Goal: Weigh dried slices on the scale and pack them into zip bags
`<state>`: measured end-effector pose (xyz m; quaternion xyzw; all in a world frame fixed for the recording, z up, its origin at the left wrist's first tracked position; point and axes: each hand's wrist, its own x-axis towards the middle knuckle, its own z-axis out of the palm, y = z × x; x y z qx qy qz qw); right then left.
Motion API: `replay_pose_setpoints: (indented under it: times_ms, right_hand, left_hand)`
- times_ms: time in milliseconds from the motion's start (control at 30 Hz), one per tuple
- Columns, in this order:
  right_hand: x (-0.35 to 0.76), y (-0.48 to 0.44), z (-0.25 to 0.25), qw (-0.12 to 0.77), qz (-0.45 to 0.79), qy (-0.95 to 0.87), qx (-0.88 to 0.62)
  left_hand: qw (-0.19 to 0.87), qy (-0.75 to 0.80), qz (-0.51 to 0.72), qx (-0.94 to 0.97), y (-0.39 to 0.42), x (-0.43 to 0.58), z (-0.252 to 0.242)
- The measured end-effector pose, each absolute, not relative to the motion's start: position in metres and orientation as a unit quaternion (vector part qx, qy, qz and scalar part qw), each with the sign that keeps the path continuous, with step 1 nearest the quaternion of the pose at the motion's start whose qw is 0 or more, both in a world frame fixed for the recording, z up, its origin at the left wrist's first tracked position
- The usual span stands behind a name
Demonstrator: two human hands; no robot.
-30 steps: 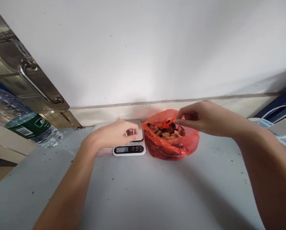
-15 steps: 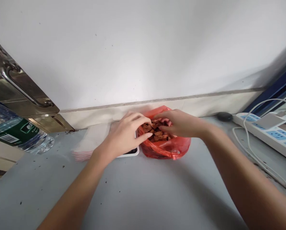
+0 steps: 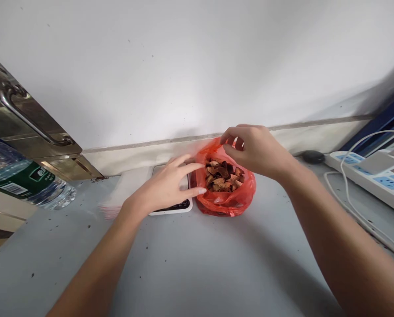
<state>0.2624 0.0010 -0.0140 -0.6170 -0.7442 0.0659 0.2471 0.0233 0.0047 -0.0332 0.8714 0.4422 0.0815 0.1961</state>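
A red plastic bag (image 3: 226, 207) stands on the grey tabletop with its mouth spread, full of dried brown slices (image 3: 221, 178). My right hand (image 3: 254, 147) is over its back right edge, thumb and fingers curled at the raised rim. At the bag's left side is my left hand (image 3: 165, 185), fingers apart, with the tips by the red plastic. Under the left hand lies a small white-framed digital scale (image 3: 175, 209), mostly covered by that hand. Left of the scale is a stack of clear plastic bags (image 3: 127, 189) with pink edges.
A water bottle (image 3: 28, 180) with a green label is at the left, near a metal door handle (image 3: 34, 121). On the right are a white power strip (image 3: 375, 178), a white cable (image 3: 351, 207) and a black mouse (image 3: 313, 156). A white wall (image 3: 183, 66) rises behind.
My right hand has come out of the dried slices and moved up and right to the bag's back rim. The bag's mouth is wider and its back edge higher. My left hand's fingers have spread.
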Motion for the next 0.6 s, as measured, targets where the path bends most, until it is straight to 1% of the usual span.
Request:
replay_pose_setpoints:
  times_ms: [67, 167, 233, 433, 600]
  right_hand:
    - [0.26, -0.005, -0.008, 0.19, 0.111, -0.75, -0.624]
    - [0.258, -0.007, -0.01, 0.069, 0.19, -0.756, -0.623]
    - [0.257, -0.005, -0.016, 0.027, 0.219, -0.759, -0.613]
    - [0.252, 0.002, -0.029, 0.019, 0.257, -0.773, -0.58]
    - [0.247, -0.003, -0.025, 0.001, 0.268, -0.752, -0.602]
  left_hand:
    - [0.192, 0.444, 0.107, 0.869, 0.004, 0.02, -0.025]
    - [0.199, 0.459, 0.115, 0.858, 0.004, 0.013, -0.014]
    - [0.207, 0.477, 0.104, 0.848, 0.004, 0.007, -0.009]
    - [0.232, 0.503, 0.03, 0.832, 0.008, -0.004, -0.006]
    - [0.234, 0.498, -0.022, 0.835, 0.006, -0.004, -0.002]
